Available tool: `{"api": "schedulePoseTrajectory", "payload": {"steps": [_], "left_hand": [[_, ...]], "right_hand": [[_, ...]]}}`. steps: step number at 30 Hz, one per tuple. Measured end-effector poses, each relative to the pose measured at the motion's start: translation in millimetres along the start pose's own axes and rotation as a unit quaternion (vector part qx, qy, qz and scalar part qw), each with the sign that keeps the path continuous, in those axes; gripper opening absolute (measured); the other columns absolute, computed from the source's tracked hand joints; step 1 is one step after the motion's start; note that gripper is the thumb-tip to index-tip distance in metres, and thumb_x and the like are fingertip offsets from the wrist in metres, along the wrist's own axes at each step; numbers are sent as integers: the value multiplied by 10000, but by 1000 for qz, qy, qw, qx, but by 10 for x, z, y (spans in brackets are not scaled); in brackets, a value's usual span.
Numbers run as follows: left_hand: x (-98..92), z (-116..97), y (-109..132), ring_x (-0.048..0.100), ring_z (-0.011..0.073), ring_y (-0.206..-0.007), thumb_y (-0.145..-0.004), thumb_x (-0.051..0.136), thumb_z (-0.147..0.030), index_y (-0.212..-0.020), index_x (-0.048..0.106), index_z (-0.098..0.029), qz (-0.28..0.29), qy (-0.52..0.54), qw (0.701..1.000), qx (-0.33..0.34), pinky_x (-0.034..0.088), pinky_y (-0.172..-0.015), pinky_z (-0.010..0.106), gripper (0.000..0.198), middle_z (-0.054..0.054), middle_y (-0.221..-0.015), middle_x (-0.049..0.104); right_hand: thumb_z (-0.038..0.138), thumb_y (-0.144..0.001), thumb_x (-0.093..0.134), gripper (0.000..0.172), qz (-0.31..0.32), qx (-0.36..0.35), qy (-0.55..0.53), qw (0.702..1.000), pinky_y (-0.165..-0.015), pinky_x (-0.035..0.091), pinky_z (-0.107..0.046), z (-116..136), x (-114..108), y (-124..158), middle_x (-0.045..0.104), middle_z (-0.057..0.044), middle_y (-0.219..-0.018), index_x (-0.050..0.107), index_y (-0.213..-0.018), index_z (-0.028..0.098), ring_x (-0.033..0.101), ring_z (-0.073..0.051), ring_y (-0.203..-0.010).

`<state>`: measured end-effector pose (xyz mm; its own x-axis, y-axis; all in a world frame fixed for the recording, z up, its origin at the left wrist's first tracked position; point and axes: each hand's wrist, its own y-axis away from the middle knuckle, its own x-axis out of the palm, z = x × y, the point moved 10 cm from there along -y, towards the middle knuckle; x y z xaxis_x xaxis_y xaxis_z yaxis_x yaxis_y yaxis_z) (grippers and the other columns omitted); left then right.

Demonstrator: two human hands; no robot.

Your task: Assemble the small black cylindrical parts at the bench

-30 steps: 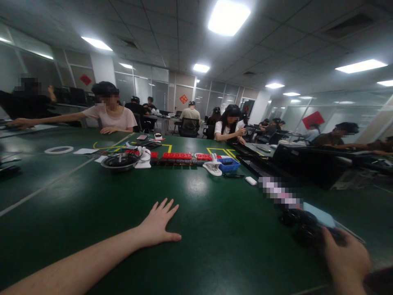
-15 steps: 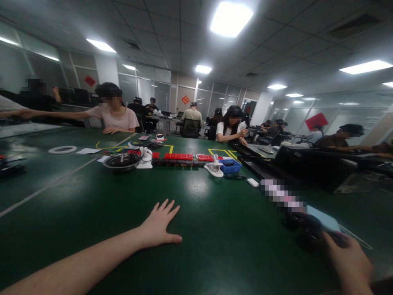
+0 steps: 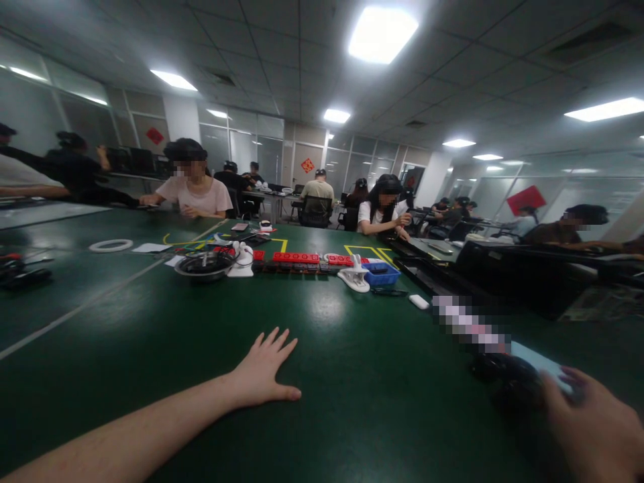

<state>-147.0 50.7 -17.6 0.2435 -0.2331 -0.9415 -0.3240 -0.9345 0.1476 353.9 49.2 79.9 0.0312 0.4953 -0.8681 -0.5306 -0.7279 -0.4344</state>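
Observation:
My left hand (image 3: 264, 372) lies flat on the green table (image 3: 352, 376), fingers spread, holding nothing. My right hand (image 3: 594, 422) sits at the lower right corner, blurred, with its fingers reaching over a dark round object (image 3: 508, 379) that lies beside a pale blue card (image 3: 541, 359). Whether those fingers grip the dark object is unclear.
Farther along the table stand a row of red blocks (image 3: 296, 257), a dark round dish (image 3: 204, 265), a blue tray (image 3: 381, 274), a white clip (image 3: 355, 276) and a white ring (image 3: 111, 245). Several people sit at the far side and at other tables.
My right hand has shifted right and up toward the dark object. The left hand stays flat. A person at the far left has drawn an outstretched arm back.

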Motion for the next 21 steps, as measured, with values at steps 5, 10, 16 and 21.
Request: {"api": "schedulePoseTrajectory", "payload": {"steps": [5,10,16,21], "left_hand": [[-6,2,6,-10,306,-1290,-607,399,-764,-1352,130,-258,3,-2,1000,-7,55,-1016,512,940,75,-1429,34],[-23,-26,23,-7,303,-1291,-601,392,-772,-1352,133,-261,7,-4,1000,-5,62,-1020,507,945,71,-1429,42],[-2,-5,1,-10,308,-1290,-612,396,-761,-1353,130,-257,0,-7,1000,2,57,-1018,510,934,75,-1430,43],[2,9,-2,-12,300,-1292,-600,389,-774,-1352,123,-265,0,3,1000,0,58,-1018,512,946,69,-1430,34]], "right_hand": [[561,-782,241,590,90,-92,104,986,-677,354,-430,616,11,-71,567,-232,-1004,509,-1117,156,491,-383,-952],[515,-776,338,459,169,-126,141,967,-689,342,-444,757,288,-109,600,-204,-912,589,-940,167,541,-366,-903],[420,-750,454,304,192,-143,161,958,-681,356,-416,753,476,-180,611,-158,-820,589,-825,157,575,-323,-834],[384,-697,526,242,226,-144,136,954,-664,385,-398,752,580,-269,619,-129,-783,569,-768,156,590,-295,-781]]}}
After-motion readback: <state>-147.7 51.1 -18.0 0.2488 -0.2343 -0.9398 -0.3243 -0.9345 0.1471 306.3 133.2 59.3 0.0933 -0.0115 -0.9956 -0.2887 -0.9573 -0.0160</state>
